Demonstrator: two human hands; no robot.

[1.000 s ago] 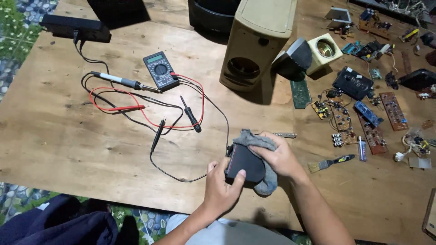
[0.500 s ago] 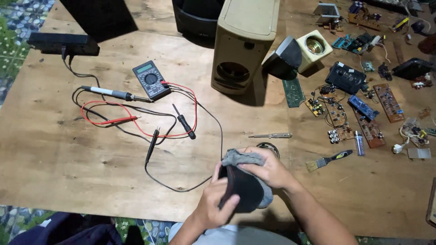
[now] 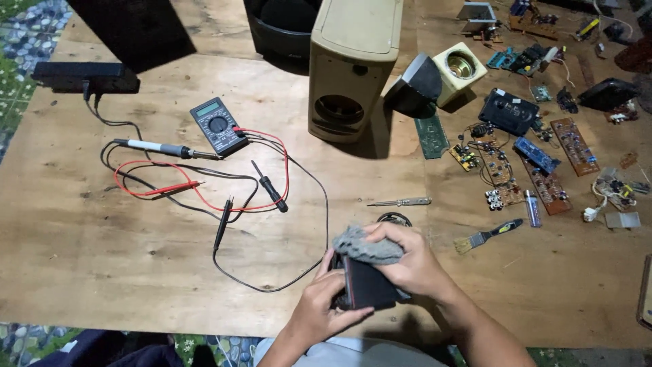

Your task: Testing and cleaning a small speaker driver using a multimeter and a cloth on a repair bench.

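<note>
My left hand [image 3: 324, 306] grips the black box [image 3: 367, 285] at the near worktop [image 3: 102, 272] edge, steadying it so my right hand [image 3: 411, 261], fingers clenched on the grey cloth [image 3: 363, 246], can press against its top.

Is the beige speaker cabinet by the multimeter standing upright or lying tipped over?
Upright. The beige speaker cabinet stands on its base on the wooden table, its top panel facing the camera and its round, empty driver hole facing forward.
</note>
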